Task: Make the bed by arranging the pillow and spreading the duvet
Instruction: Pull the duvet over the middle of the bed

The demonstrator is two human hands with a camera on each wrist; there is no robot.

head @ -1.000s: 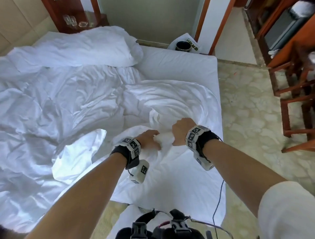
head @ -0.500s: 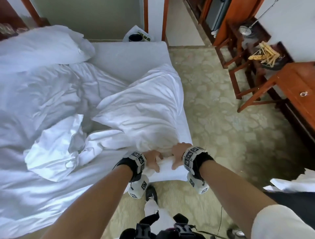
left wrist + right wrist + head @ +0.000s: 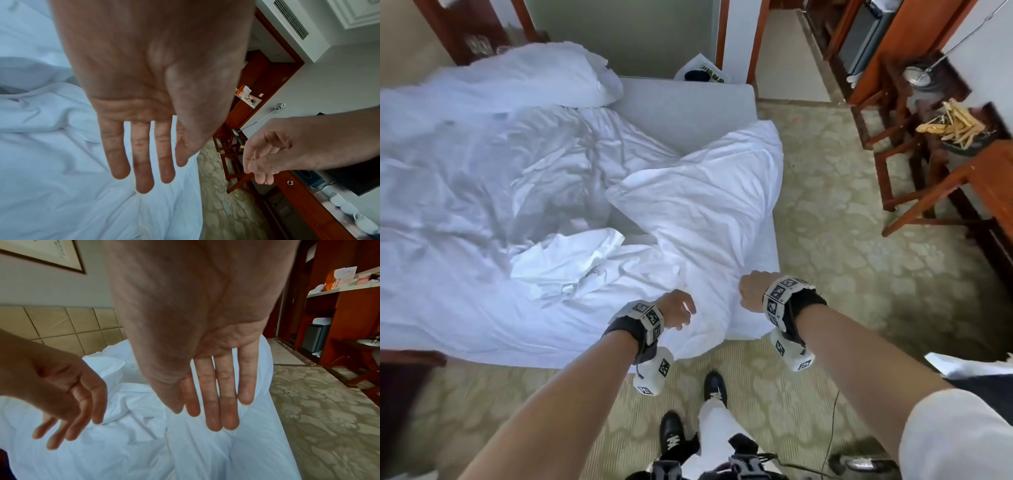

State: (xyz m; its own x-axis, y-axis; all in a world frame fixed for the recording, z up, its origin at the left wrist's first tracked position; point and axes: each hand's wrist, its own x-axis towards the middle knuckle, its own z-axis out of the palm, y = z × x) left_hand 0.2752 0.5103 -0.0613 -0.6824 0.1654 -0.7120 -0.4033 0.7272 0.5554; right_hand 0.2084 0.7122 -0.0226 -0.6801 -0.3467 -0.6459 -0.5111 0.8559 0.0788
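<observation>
A crumpled white duvet (image 3: 698,212) lies bunched over the bed's near right corner and hangs over the foot edge; it also fills the lower part of both wrist views (image 3: 61,186) (image 3: 205,451). A white pillow (image 3: 517,82) rests at the head of the bed, far left. My left hand (image 3: 678,310) hovers just above the duvet at the foot edge, fingers straight and spread (image 3: 141,162), holding nothing. My right hand (image 3: 751,291) hangs beside it over the corner, fingers straight (image 3: 213,395), also empty.
Bare mattress sheet (image 3: 688,109) shows at the far right of the bed. Patterned carpet (image 3: 842,240) runs along the right side. Wooden chairs (image 3: 904,178) and a desk (image 3: 989,178) stand at the right. My feet (image 3: 714,387) stand at the bed's foot.
Both hands gripped a fold of the duvet and pulled it toward the foot corner; now they have let go and moved apart, fingers straightened. The view has shifted back from the bed.
</observation>
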